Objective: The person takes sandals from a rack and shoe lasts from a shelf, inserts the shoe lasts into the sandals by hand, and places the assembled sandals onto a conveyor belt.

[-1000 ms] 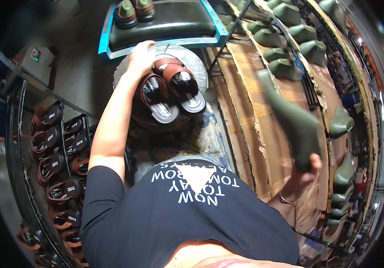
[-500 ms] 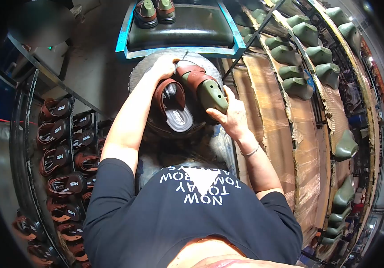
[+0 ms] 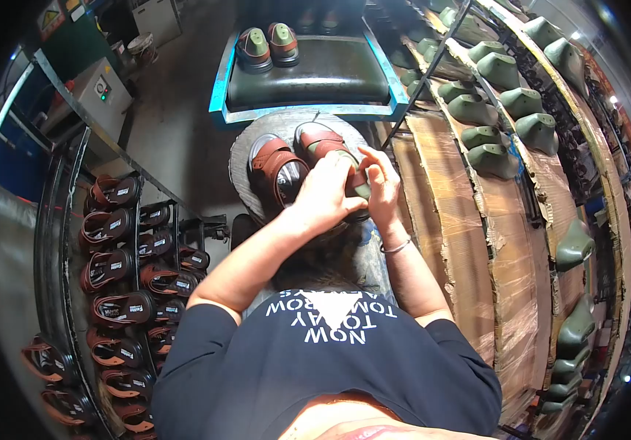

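Both hands are at the right-hand brown sandal [image 3: 321,138], which lies on a round stump-like stand [image 3: 241,165] with a green last inside it. My left hand [image 3: 326,192] is closed over the last and the sandal's heel end. Against the outer side of the same sandal, my right hand [image 3: 381,183] has its fingers curled, a bracelet at the wrist. Left of them rests the other brown sandal [image 3: 275,165], no last visible in it, with my left hand beside it.
Behind the stand is a blue-framed conveyor [image 3: 308,77] bearing two sandals on lasts [image 3: 283,44]. A rack of brown sandals [image 3: 122,308] stands at left. At right, shelves lined with cardboard [image 3: 469,242] hold several green lasts [image 3: 535,132].
The green last, first in my right hand, went into the right-hand sandal. My left hand moved from the sandals' far end to the near end of that sandal. The view shifted.
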A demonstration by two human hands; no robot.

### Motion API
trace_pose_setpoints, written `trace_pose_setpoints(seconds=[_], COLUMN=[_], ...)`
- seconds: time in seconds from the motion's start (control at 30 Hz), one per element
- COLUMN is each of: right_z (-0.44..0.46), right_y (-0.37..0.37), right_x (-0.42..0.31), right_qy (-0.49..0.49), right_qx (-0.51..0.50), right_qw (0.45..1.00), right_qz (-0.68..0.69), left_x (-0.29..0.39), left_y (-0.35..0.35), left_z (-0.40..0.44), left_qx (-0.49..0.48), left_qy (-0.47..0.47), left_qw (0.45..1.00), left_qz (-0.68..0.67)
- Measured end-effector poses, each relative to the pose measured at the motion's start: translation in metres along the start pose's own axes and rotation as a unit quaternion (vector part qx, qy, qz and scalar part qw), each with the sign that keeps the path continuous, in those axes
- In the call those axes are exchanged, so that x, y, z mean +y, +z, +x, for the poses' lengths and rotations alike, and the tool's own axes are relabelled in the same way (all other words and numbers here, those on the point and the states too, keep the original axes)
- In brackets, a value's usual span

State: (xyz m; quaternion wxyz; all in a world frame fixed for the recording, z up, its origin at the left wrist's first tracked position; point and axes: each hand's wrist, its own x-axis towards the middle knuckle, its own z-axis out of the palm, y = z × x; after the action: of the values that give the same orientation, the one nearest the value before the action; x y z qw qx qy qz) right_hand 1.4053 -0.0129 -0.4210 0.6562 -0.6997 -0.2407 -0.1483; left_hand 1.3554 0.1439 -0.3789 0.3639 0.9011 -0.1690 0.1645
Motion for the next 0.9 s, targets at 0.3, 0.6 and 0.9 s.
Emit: trace_pose_setpoints(seconds=[0.3,0.6,0.9], right_z=[-0.014,-0.040,-0.066], right_y=[-0.003,-0.277,-0.420], right_x=[0.025,-0.165,-0.169], right_qy=[-0.044,-0.252,-0.004], right_qx=[0.137,0.477,0.522], right_qw=[0.988,0.617,0.820], right_qz=[0.050,-0.573,-0.236], left_x=[0.001,-0.007,-0.019], left_y=[0.067,0.016,-0.024], left_z=[-0.041,-0.061,-0.053], left_qx=[0.129,0.112,0.178], left_qy=[0.098,0.085,0.061], left_qw=[0.986,0.988,0.975], left_qz=[0.049,-0.060,-0.121])
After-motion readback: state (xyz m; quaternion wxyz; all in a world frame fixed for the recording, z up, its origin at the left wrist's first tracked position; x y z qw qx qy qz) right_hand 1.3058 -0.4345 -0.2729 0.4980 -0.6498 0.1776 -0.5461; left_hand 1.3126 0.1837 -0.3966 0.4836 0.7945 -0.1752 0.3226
